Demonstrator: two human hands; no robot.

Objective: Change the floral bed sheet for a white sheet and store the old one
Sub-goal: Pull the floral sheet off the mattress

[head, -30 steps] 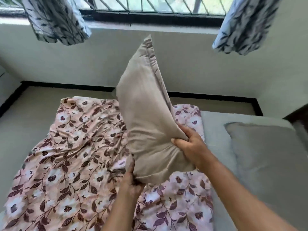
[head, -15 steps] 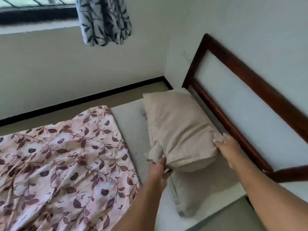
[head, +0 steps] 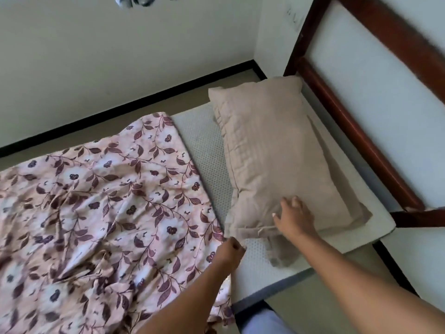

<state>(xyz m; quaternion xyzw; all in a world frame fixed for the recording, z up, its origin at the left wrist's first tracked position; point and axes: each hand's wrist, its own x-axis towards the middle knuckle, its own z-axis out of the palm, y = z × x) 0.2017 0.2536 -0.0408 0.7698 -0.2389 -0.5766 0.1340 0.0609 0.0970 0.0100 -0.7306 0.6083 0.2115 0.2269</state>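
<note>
The pink floral sheet (head: pixel 96 213) lies rumpled over the left part of the bed, leaving the white mattress (head: pixel 199 141) bare at the head end. A beige pillow (head: pixel 272 153) lies there on top of a second, greyer pillow (head: pixel 337 227). My right hand (head: pixel 295 218) rests on the beige pillow's near end with its fingers spread. My left hand (head: pixel 231 249) is curled at the pillow's near left corner and pinches its frilled edge, right beside the floral sheet's border. No white sheet is in view.
A dark wooden headboard (head: pixel 349 116) runs along the right, close behind the pillows. A strip of floor (head: pixel 216 85) separates the bed's far side from the white wall. A patterned curtain's hem (head: pixel 144 0) hangs at the top.
The beige pillow, upright over the floral sheet a second ago, has been swung right and laid flat on the other pillow. My right hand has shifted from its side onto its top.
</note>
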